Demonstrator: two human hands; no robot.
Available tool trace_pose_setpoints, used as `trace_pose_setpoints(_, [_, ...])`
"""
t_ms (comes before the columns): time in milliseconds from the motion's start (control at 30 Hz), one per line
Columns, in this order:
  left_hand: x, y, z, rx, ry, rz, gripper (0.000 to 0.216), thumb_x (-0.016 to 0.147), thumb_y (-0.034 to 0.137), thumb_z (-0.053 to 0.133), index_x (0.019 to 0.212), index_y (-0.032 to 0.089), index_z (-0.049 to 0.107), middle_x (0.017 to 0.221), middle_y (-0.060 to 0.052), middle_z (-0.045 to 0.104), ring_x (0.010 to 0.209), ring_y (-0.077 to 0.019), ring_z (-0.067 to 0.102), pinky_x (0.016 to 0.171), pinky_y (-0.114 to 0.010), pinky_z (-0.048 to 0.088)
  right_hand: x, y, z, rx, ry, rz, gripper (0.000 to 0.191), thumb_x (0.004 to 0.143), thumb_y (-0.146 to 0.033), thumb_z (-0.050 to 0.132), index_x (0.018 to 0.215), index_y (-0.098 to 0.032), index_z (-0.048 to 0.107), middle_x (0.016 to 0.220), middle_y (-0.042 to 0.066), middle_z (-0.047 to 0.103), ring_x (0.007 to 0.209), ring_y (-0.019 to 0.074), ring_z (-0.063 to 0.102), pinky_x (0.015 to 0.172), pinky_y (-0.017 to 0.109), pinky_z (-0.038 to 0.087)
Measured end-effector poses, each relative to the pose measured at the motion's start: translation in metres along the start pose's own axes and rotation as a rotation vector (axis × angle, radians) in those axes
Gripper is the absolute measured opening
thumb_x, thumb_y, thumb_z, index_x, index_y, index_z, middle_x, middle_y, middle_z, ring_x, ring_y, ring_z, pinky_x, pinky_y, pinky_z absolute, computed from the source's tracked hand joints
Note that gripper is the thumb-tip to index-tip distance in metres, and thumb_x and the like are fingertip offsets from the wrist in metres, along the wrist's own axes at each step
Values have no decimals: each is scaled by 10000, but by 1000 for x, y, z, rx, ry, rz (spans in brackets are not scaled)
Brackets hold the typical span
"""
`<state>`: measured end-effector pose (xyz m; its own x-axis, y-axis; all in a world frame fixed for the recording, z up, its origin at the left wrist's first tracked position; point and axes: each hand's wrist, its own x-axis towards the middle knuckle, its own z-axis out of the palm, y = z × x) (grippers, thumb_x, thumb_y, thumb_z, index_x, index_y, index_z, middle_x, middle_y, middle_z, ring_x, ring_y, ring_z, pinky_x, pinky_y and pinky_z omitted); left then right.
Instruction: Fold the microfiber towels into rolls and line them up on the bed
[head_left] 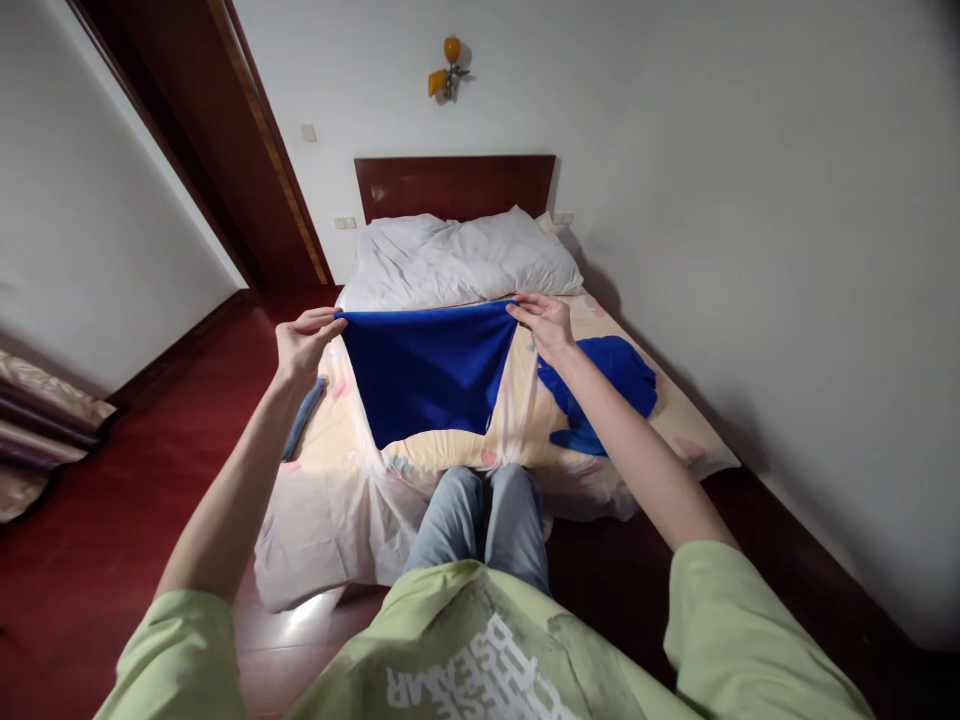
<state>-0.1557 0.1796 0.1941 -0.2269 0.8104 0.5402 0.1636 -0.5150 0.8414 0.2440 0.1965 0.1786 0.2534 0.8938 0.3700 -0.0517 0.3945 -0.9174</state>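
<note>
A blue cloth hangs stretched between my two hands above the bed, its top edge nearly straight and its lower part sagging toward the sheet. My left hand pinches its upper left corner between thumb and fingers. At the upper right corner, my right hand pinches it the same way. Beyond my right forearm lies a crumpled pile of blue fabric on the bed, partly hidden by that arm. I cannot tell from its folds what kind of item the held cloth is.
The bed has a pale floral sheet, a white pillow and a dark wooden headboard. A narrow blue-grey item lies at its left edge. My knees are against the bed's near edge. A curtain hangs at far left.
</note>
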Motion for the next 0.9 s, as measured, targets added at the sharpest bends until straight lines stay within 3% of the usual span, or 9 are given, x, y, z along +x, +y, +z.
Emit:
trace_pose_setpoints(267, [-31, 40, -14, 60, -16, 14, 230, 602, 252, 910, 742, 162, 752, 968, -90, 709, 961, -252, 699, 806, -387, 625, -38, -15, -18, -114, -56, -15, 553, 514, -547, 944, 878, -186, 734, 813, 43, 760, 792, 200, 723, 688, 300, 567])
trace_pose_setpoints(433, [-59, 62, -32, 119, -146, -55, 246, 569, 255, 948, 708, 160, 769, 875, -85, 705, 848, -250, 704, 720, -382, 623, -74, -21, -36, -137, -108, 134, 538, 477, -525, 967, 835, -188, 749, 782, 51, 760, 733, 194, 720, 643, 290, 563])
trace_pose_setpoints(567, [-74, 67, -40, 158, -284, -158, 268, 557, 333, 955, 674, 165, 781, 832, -104, 708, 774, -247, 691, 590, -347, 581, -98, -27, -48, -150, -131, 244, 497, 467, -488, 984, 805, -202, 758, 803, 63, 765, 723, 182, 719, 626, 273, 561])
trace_pose_setpoints(733, [-73, 47, -44, 203, -427, -253, 280, 539, 382, 952, 651, 193, 779, 832, -105, 730, 812, -274, 712, 577, -338, 579, -103, -22, -61, -200, -158, 333, 484, 470, -467, 991, 819, -219, 766, 766, 55, 751, 590, 151, 667, 509, 264, 540])
trace_pose_setpoints(900, [-64, -11, -35, 221, -516, -351, 303, 570, 418, 938, 690, 185, 785, 803, -113, 744, 710, -251, 710, 495, -307, 538, -85, 14, -57, -203, -167, 460, 463, 472, -422, 994, 824, -225, 765, 725, 38, 738, 508, 140, 633, 424, 254, 532])
